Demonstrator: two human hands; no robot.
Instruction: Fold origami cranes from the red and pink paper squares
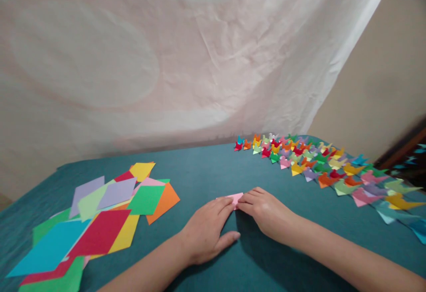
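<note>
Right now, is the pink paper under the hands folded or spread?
Folded, it seems: the pink paper, partly covered by the hands, looks far smaller than the flat sheets. Creases hidden.

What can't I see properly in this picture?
All in the head view:
- Pink paper: its full shape, covered by the left hand and right hand.
- Paper pile: lower sheets, hidden by upper ones.
- Blue folded paper: cut off by the right edge.
- Dark thing: blurred, also cut off there.

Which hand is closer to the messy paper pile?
Left. The left hand is just right of the paper pile, apart from it; the right hand is farther right.
</note>
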